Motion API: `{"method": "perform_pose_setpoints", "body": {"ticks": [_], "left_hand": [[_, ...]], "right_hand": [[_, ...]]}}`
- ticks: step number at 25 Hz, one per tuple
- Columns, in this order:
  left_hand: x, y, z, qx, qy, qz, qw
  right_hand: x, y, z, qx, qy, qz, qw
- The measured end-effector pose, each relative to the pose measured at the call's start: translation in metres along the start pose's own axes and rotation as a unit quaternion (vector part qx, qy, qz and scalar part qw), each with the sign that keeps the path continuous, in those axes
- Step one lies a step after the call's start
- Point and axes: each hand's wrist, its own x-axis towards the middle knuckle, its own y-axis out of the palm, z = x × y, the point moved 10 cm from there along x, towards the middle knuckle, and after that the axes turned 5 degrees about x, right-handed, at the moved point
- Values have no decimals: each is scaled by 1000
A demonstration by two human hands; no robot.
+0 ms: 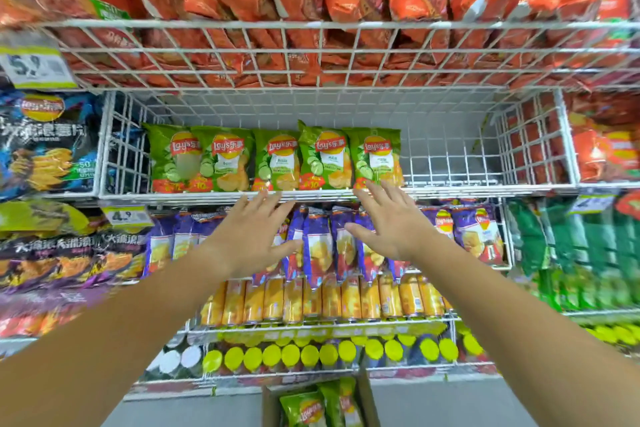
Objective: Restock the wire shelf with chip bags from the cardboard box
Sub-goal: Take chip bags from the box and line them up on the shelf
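Hovering just below five green Lay's bags (273,159), upright at left of wire shelf (485,188): left hand (254,236), right hand (389,222), fingers spread, holding nothing. Cardboard box (364,395) on grey floor (450,406) beneath, green bags inside; snack racks (346,55) around.

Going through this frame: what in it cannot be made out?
1. Box: cut by the bottom edge; bag count inside unknown.
2. Green bags on the shelf: front row hides any behind.
3. Price tag: small print blurred.
4. Left hand, right hand: contact with the shelf unclear.
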Motion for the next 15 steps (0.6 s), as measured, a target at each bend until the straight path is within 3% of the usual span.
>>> {"method": "perform_pose_setpoints", "body": {"ticks": [7, 15], "left_hand": [[-64, 42, -24, -27, 12, 21, 999], [-86, 156, -94, -56, 2, 67, 996]], "right_hand": [[-69, 57, 36, 23, 31, 48, 998], [-120, 206, 15, 48, 13, 148, 988]]}}
